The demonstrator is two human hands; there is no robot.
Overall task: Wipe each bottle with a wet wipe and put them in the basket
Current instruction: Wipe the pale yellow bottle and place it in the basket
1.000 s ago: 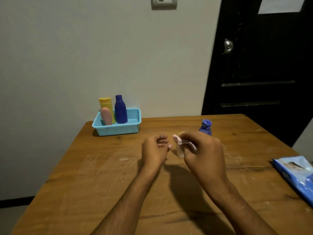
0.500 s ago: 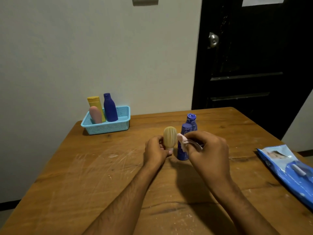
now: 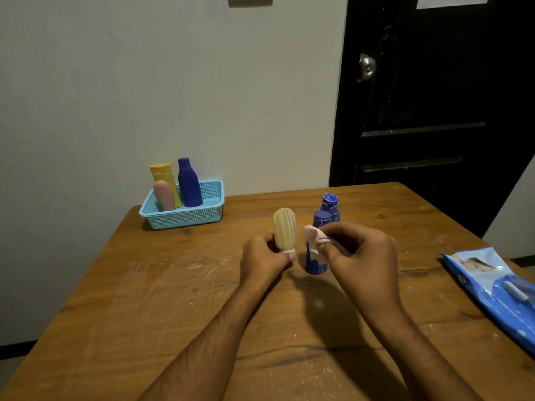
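Though ribbed, rounded cream bottle [image 3: 285, 229]

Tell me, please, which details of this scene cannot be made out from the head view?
- Cream bottle: its base, hidden inside the left hand.
- Nearer blue bottle: partly covered by the wet wipe and right hand.
- Wipes pack: cut off by the right edge.
- Labels: too small to read.

Head view, looking down, table [image 3: 121, 299] near
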